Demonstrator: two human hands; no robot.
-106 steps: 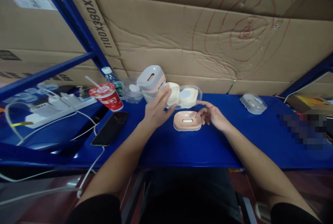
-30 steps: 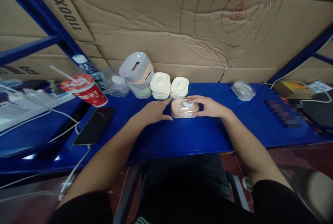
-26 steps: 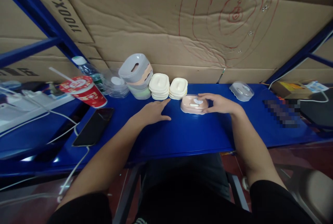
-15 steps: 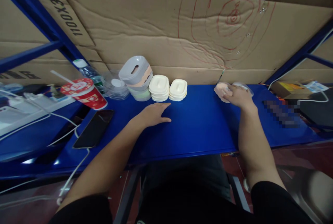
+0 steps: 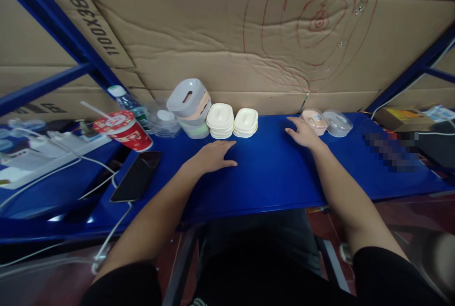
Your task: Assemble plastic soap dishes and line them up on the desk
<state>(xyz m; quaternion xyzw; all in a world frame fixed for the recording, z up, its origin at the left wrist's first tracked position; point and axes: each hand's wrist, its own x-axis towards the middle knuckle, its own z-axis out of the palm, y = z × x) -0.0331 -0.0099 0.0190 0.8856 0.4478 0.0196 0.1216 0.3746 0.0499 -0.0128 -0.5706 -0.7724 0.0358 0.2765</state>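
My left hand (image 5: 215,156) is open over the blue table (image 5: 259,183), fingers stretched to the right and thumb apart, holding nothing. Just behind it stand two short stacks of cream lids, the left stack (image 5: 220,121) and the right stack (image 5: 245,122). My right hand (image 5: 303,133) is open and holds nothing, its fingers pointing left. Right beside it sits a pinkish container (image 5: 315,120) with a clear cover, and a grey container (image 5: 338,123) with a clear cover stands to the right of that one.
Left of the lids are stacked grey and peach containers (image 5: 190,102) and clear round lids (image 5: 164,119). A red paper cup (image 5: 130,130) with a straw, a water bottle (image 5: 131,107) and a phone (image 5: 137,175) occupy the left. Cardboard (image 5: 199,36) walls the back.
My right hand has let go of the covered containers and moved left, uncovering them. My left hand stays in about the same place. The view has shifted slightly.
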